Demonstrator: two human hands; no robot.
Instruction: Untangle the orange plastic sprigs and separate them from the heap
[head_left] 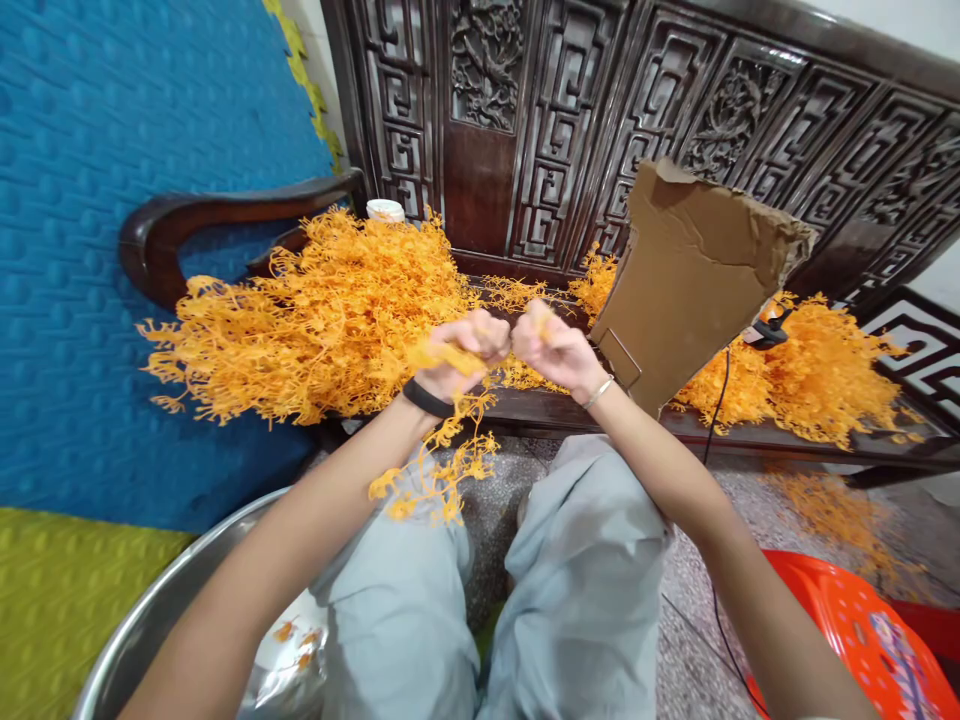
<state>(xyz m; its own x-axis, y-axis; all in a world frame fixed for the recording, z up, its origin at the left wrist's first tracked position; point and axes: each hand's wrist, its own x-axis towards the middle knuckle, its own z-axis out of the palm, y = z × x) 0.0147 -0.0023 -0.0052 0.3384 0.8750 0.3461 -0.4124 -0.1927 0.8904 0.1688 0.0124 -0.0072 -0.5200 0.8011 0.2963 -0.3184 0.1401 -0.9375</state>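
My left hand (466,350) is closed around an orange artificial foliage sprig (450,470), whose branching end dangles below the wrist over my knee. Close beside it, my right hand (551,345) is also closed. A blurred bit of orange shows between its fingers, apparently part of the same kind of sprig. Both hands meet above the edge of a dark wooden bench (540,408). A big heap of orange artificial foliage (352,310) lies just left of my hands. Motion blurs the fingertips, so the exact grip is hidden.
A cardboard piece (690,270) leans on the bench, with another orange foliage heap (810,370) and a black device (769,330) with a cable behind it. A metal basin (157,600) is at lower left, a red stool (832,610) at lower right. Blue mats (150,120) line the left.
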